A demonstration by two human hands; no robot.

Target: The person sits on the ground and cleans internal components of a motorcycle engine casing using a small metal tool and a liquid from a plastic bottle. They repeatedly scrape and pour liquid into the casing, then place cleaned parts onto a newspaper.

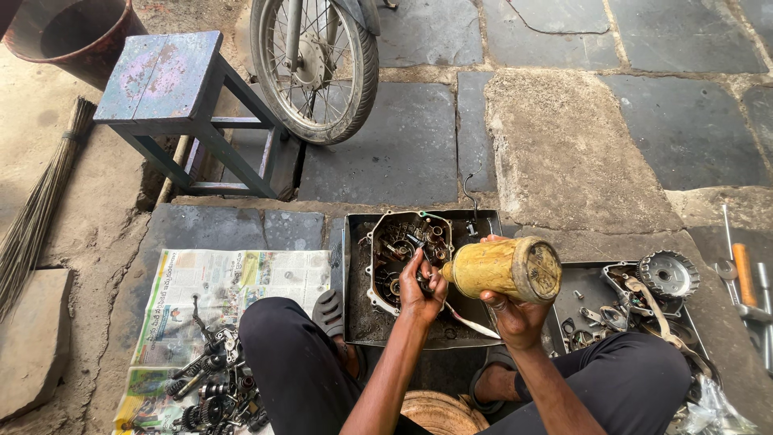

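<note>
The right hand (515, 310) is gripping a yellow oil bottle (503, 268) from below, fingers curled around its body, nozzle tilting toward the engine casing (403, 254). The left hand (420, 286), fingers pinching a small part, is resting over the casing inside the metal tray (358, 322).

Person seen from above. Both forearms are bare to the elbow; no sleeves, watch, rings or gloves are visible. The left hand (420, 292) and right hand (515, 316) are uncovered. Legs are clothed in dark, near-black trousers (294, 362), plain cloth without markings. A dark grey sandal (328, 312) with a ribbed sole is worn on the left foot; right foot mostly hidden.
</note>
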